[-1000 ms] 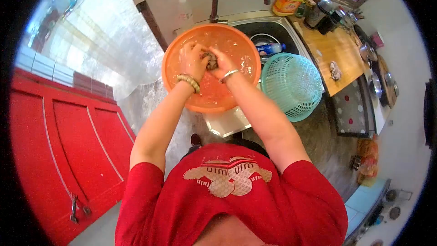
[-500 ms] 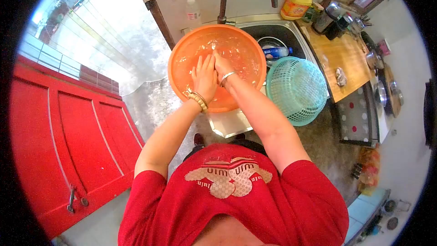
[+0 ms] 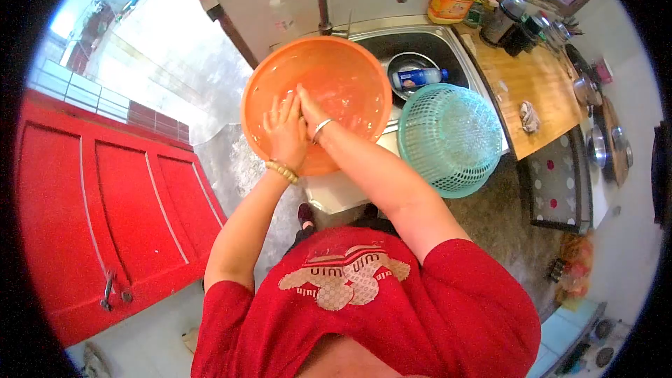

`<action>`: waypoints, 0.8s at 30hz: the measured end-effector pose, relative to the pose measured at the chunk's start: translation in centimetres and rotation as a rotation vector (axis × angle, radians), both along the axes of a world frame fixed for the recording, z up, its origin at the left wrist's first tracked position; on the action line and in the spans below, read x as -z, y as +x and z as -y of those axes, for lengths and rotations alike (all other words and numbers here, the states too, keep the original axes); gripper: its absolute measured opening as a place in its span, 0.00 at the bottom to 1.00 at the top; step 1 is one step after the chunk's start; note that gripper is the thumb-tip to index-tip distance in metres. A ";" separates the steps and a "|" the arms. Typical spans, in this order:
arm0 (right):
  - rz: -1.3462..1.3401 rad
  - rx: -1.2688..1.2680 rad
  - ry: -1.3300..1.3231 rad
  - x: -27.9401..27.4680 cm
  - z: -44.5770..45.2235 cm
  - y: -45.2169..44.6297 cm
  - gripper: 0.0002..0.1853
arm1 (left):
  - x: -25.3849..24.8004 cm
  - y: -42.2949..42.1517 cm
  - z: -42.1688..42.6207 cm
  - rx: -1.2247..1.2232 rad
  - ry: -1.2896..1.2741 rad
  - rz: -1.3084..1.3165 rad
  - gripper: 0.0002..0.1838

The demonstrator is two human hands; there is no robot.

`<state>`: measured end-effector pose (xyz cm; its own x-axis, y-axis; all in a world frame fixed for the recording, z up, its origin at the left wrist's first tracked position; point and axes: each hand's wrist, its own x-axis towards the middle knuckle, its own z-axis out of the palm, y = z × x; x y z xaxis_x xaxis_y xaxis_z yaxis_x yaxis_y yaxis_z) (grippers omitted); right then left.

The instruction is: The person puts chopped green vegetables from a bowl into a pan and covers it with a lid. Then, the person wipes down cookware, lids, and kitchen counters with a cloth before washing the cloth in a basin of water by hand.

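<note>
A large orange basin [image 3: 364, 122] holds clear, rippling water at the sink's left side. My left hand [image 3: 287, 131] is over its near left part, fingers stretched and spread, with a beaded bracelet at the wrist. Against it lies my right hand [image 3: 313, 110], its side toward me and fingers stretched forward, partly hidden by the left. A silvery bracelet circles the right wrist. The hands touch each other, and I see no object between them. Whether the fingertips are under the water is hard to tell.
Right of the basin, an upturned teal colander [image 3: 451, 136] overlaps the steel sink [image 3: 448, 45]. A blue-capped bottle [image 3: 420, 78] lies in a round pan in the sink. The faucet [image 3: 324, 0] rises behind. A cloth [image 3: 529, 117] lies on the wooden board [image 3: 504, 84]. A red door [image 3: 133, 203] stands left.
The view has shifted, so the basin and sink appear further left. Both hands have moved slightly left and nearer within the basin, still touching; the left fingers look more spread.
</note>
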<state>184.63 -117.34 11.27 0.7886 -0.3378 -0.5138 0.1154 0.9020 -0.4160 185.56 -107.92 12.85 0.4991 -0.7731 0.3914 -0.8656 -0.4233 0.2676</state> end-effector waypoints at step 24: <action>-0.200 0.123 -0.401 1.4 -2.1 1.6 0.14 | -1.1 1.3 -3.4 0.183 -0.080 -0.026 0.20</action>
